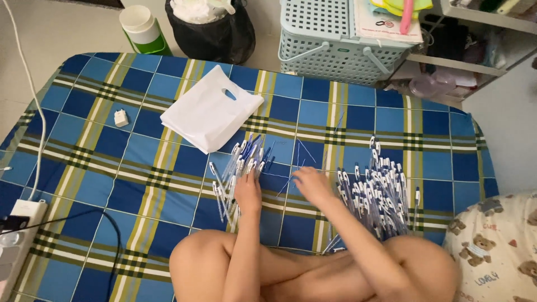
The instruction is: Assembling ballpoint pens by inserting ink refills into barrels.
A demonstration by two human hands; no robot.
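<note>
A person sits cross-legged on a blue, yellow and white plaid bedsheet point(140, 184), sorting slim clear-plastic ballpoint pens with blue and white caps. The left hand point(248, 193) lies flat, fingers extended, pressing down on the smaller loose heap of pens point(240, 168) just below a flat white plastic carrier bag with a die-cut handle point(210, 114). The right hand point(310, 183), slightly blurred, hovers between the two heaps with fingers curled; whether it pinches anything cannot be told. Loose thin blue ink refills point(302, 154) lie scattered just above it, and the larger, denser pile of capped pens point(377, 193) spreads beside the right knee. The pens look light, stiff and smooth, likely to roll or slide on the cloth; each is probably best pinched mid-barrel, or a few gathered side by side. The bare refills seem thin and bendable, so a gentle pinch near the middle would suit them. A pale green latticed plastic basket point(330, 53), a small white plug adapter point(121, 118) and a teddy-bear print pillow point(498, 246) sit around the edges
</note>
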